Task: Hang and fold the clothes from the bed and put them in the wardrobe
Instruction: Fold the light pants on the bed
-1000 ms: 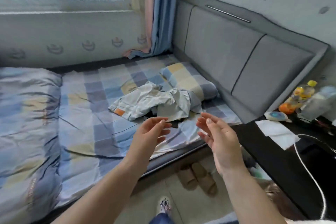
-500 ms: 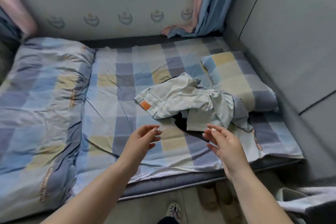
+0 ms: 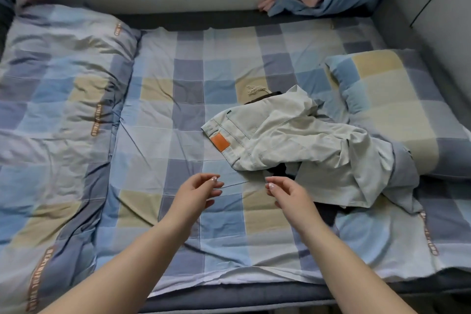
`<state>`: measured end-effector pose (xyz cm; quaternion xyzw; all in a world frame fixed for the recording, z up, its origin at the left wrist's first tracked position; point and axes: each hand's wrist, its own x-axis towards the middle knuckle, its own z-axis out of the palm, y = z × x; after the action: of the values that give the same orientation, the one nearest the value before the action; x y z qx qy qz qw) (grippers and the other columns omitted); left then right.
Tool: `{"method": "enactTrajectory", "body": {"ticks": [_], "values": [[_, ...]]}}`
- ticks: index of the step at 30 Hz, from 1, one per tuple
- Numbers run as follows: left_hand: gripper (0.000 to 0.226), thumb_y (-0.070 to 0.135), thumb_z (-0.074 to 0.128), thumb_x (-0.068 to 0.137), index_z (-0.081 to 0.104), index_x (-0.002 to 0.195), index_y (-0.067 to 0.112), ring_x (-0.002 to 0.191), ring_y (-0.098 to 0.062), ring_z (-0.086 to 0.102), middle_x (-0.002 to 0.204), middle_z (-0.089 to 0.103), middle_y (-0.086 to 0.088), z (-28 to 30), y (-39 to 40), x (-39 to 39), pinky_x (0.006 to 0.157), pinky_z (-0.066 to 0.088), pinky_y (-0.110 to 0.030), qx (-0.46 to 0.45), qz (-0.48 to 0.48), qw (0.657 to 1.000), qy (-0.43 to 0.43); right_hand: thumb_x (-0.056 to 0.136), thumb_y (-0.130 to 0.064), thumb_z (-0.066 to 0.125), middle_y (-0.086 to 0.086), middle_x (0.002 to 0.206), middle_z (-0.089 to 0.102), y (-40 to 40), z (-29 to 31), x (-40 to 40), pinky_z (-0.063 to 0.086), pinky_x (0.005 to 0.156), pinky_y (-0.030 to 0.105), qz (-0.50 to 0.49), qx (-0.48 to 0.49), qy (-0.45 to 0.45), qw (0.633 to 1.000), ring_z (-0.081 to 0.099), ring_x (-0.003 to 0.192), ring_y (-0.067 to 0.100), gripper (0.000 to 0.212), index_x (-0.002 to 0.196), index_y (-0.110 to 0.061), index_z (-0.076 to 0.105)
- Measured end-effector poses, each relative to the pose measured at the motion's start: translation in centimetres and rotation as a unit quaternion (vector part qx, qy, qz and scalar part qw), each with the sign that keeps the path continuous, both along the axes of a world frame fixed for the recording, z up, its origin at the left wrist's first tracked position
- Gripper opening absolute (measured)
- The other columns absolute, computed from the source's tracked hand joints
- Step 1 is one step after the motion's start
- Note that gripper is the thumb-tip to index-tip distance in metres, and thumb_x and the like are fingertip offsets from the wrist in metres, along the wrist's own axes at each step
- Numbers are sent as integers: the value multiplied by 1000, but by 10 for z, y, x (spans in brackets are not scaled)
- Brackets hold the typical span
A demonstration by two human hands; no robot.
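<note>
Two hands are seen: left hand (image 3: pixel 195 192), right hand (image 3: pixel 288 195); beyond the right hand, one pale trousers (image 3: pixel 293 145); one pillow (image 3: pixel 392 109); one folded quilt (image 3: pixel 58 115) left of the left hand.

Pale crumpled trousers (image 3: pixel 293 143) on the checked bed (image 3: pixel 178 115), both empty hands, left hand (image 3: pixel 195 192) and right hand (image 3: pixel 289 194), just short of them.

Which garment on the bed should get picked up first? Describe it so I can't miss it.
On the checked bed sheet, look just left of the pillow. The crumpled pale jeans lie there over something dark; their orange waistband patch sets them apart.
</note>
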<state>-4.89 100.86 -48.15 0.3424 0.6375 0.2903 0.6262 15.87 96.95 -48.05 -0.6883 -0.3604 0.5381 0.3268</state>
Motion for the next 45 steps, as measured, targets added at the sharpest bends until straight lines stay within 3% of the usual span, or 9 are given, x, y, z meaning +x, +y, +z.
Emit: {"method": "enactTrajectory", "body": {"ticks": [8, 14, 18, 21, 25, 28, 33, 39, 45], "values": [[14, 25, 55, 95, 61, 108, 23, 100, -9, 66, 103, 72, 7, -207, 65, 22, 79, 52, -28, -70, 28, 997, -9, 90, -34, 59, -9, 118, 56, 94, -228, -10, 37, 88, 25, 77, -85, -10, 993, 53, 106, 7, 50, 137, -31, 44], [22, 23, 55, 95, 55, 117, 20, 107, -12, 61, 118, 63, 1, -312, 107, 40, 86, 49, -31, -95, 61, 993, -30, 91, -32, 59, 2, 141, 48, 116, -335, -29, 37, 108, 36, -76, -145, 140, 976, 50, 123, 15, 66, 147, -13, 28], [37, 21, 51, 97, 45, 133, 14, 118, -19, 54, 126, 57, -4, -344, 135, 55, 91, 44, -33, -116, 111, 981, -105, 94, -23, 57, 2, 129, 58, 143, -357, -32, 38, 94, 35, -258, -97, 309, 910, 56, 114, 16, 20, 113, -19, 53], [13, 25, 50, 97, 56, 108, 20, 114, -16, 54, 116, 60, 0, -346, 156, 64, 103, 38, -36, -146, 159, 955, -206, 94, -13, 54, 0, 115, 65, 162, -350, -31, 41, 91, 35, -266, -61, 315, 909, 56, 118, 18, 10, 98, -19, 60], [18, 23, 52, 96, 61, 108, 14, 76, -11, 62, 90, 69, 1, -323, 170, 73, 75, 49, -26, -135, 154, 941, -269, 90, -6, 50, 2, 117, 66, 172, -318, -28, 41, 101, 34, -229, 14, 253, 940, 57, 118, 18, 23, 106, -17, 62], [32, 13, 53, 94, 56, 124, 6, 77, -15, 67, 106, 68, -9, -282, 170, 79, 64, 57, -26, -90, 147, 930, -326, 90, -9, 55, -12, 106, 70, 169, -279, -20, 44, 89, 21, -196, 97, 205, 954, 60, 109, 8, 19, 101, -23, 63], [19, 11, 62, 82, 72, 98, 15, 80, -16, 72, 97, 73, -8, -177, 165, 92, 65, 57, -25, 13, 44, 919, -392, 77, -20, 74, -10, 113, 67, 162, -189, -18, 45, 97, 22, -66, 241, 93, 964, 59, 113, 4, 41, 112, -30, 56], [37, 19, 69, 81, 64, 115, 5, 106, -26, 66, 114, 68, -17, -21, 148, 111, 81, 56, -29, 104, -32, 940, -324, 79, -19, 74, -17, 85, 69, 162, -40, -14, 47, 76, 12, -168, 354, -11, 920, 65, 87, -6, 20, 85, -34, 62], [12, 20, 64, 88, 73, 91, 13, 80, -16, 71, 87, 74, -8, 132, 126, 123, 61, 54, -23, 179, 9, 942, -284, 69, -53, 75, -8, 90, 67, 137, 108, 3, 52, 77, 23, -228, 423, -96, 872, 66, 87, 11, 37, 90, -30, 56]]}}
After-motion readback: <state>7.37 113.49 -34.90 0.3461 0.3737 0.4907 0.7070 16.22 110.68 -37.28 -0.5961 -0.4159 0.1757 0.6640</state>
